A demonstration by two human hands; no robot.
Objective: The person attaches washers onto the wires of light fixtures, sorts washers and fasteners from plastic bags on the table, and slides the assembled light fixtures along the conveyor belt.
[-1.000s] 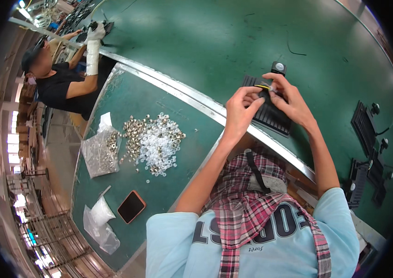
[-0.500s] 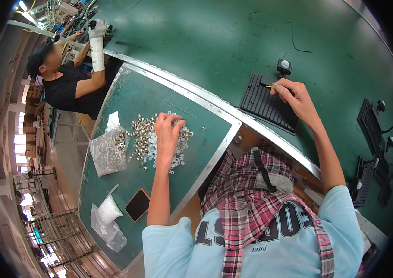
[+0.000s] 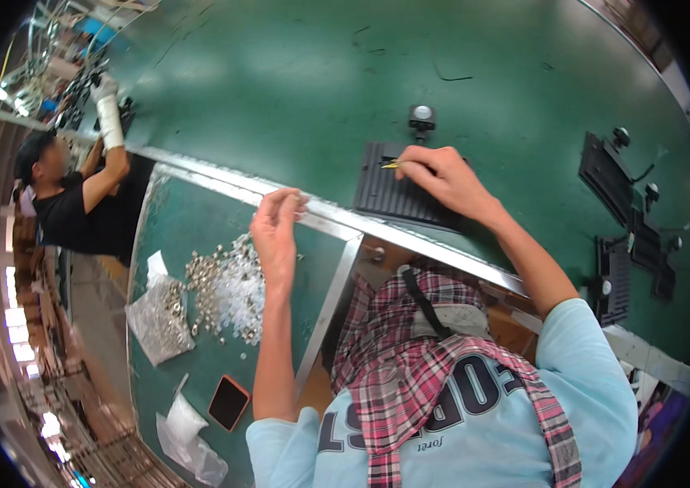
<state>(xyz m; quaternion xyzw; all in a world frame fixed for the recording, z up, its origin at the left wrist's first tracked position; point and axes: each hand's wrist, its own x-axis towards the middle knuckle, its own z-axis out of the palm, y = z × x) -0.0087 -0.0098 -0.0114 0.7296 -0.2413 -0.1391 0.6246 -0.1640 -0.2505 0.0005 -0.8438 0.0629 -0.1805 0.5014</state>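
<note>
My right hand [image 3: 449, 185] is closed in a pinch on a thin yellow wire [image 3: 390, 165] that sticks up over a black ribbed metal housing [image 3: 402, 199]. A small black sensor head with a white dome [image 3: 422, 115] is at the housing's far edge. Above the metal rim of the lower table, my left hand [image 3: 276, 236] is raised with its fingertips pressed together. Whatever they hold is too small to make out. Below that hand lies a pile of white plastic pieces [image 3: 239, 297] beside small silvery metal fittings [image 3: 202, 281].
Left of the pile sit a clear bag of fittings [image 3: 158, 321], a bag of white pieces [image 3: 186, 419] and a phone [image 3: 229, 403]. More ribbed housings [image 3: 605, 179] lie at the right. A metal rail [image 3: 320, 213] divides the tables. A co-worker [image 3: 84, 195] works at far left.
My left hand has risen from the pile and moved toward the housing, fingers pinched. My right hand keeps its pinch on the wire. The whole view has shifted.
</note>
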